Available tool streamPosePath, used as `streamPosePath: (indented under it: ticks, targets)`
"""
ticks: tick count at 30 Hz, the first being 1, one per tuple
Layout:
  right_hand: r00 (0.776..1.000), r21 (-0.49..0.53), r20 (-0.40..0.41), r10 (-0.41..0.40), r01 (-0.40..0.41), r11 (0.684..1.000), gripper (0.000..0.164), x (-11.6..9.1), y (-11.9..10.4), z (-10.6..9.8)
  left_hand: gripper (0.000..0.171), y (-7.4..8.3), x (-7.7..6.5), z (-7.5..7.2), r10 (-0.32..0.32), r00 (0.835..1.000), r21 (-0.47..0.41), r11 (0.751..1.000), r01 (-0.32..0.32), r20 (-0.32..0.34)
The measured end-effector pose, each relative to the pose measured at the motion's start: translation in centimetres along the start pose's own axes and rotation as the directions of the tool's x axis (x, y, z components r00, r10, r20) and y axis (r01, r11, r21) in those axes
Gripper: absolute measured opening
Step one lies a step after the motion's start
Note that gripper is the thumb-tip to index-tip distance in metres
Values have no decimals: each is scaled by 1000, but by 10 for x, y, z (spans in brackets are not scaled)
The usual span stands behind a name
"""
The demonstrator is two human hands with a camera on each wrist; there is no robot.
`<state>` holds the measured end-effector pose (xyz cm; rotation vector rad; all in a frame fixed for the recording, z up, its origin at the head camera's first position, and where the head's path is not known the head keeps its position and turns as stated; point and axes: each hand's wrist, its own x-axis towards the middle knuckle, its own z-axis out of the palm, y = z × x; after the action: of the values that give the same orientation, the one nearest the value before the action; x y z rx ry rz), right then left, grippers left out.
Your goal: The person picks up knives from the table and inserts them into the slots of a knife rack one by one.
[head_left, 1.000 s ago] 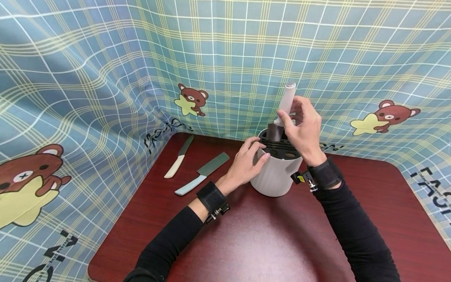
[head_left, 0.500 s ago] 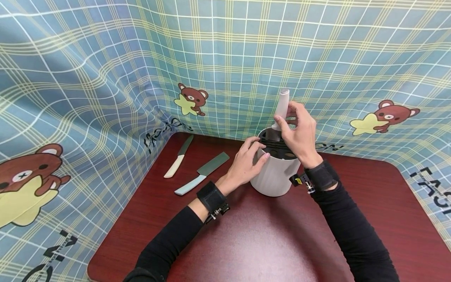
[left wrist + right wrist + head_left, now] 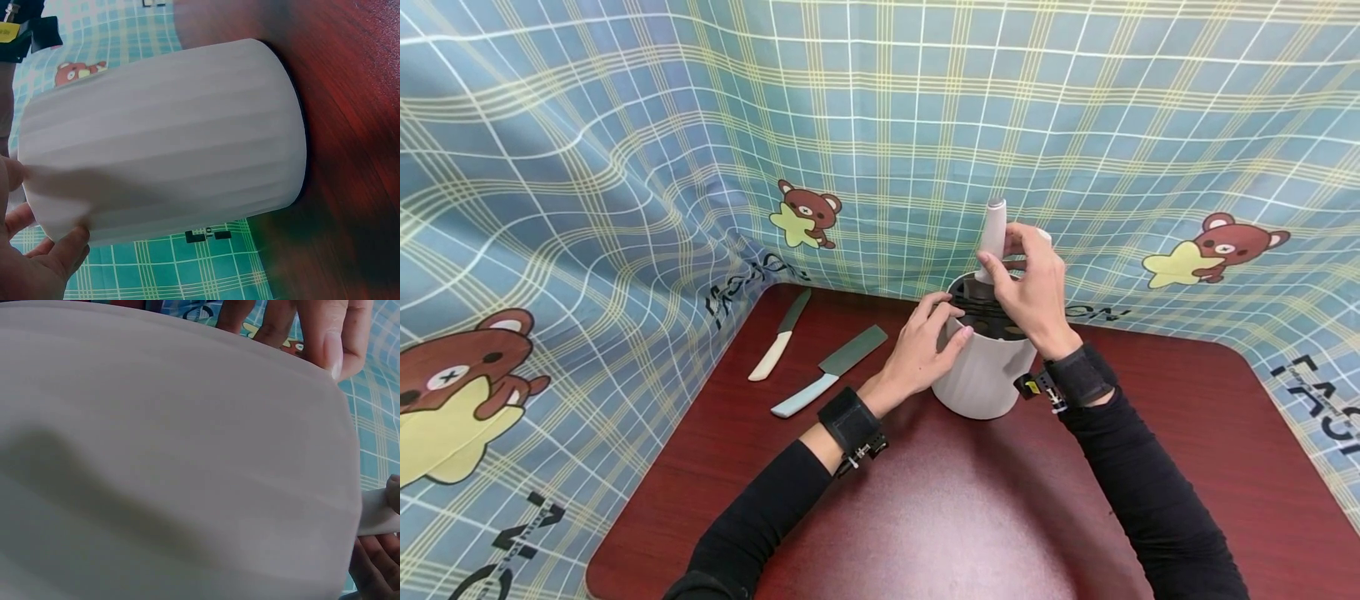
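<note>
My right hand [image 3: 1036, 292] pinches the pale handle of a knife [image 3: 993, 229] that stands nearly upright. Its blade goes down into the slotted black top of a round, light-grey knife block [image 3: 979, 385], where most of the blade is hidden. My left hand [image 3: 922, 354] holds the block's rim at its left, with fingers bent over the edge. In the left wrist view the block's ribbed wall [image 3: 169, 137] fills the middle. The right wrist view shows that wall up close, with the pale handle [image 3: 376, 512] past the rim.
Left of the block lie a cleaver [image 3: 853, 350] with a light-blue handle and a knife [image 3: 781, 339] with a cream handle. A dark red table [image 3: 925, 517] bears everything. Plaid cloth [image 3: 880, 150] hangs behind and at both sides. A small white tip [image 3: 1045, 237] shows behind my right hand.
My right hand has lowered the knife and moved slightly left, so that more of the blade is inside the block. My left hand stays at the rim.
</note>
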<state>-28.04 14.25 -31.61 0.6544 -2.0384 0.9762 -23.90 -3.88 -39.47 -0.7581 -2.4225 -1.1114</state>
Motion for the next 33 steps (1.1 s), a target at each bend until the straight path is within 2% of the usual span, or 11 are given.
streamPosePath:
  ticks: [33]
  targets:
    - [996,-23,83,18,-16,1000,39,-8,8,6,32,0,1,-1,-6,1000,-3,1000,6,7]
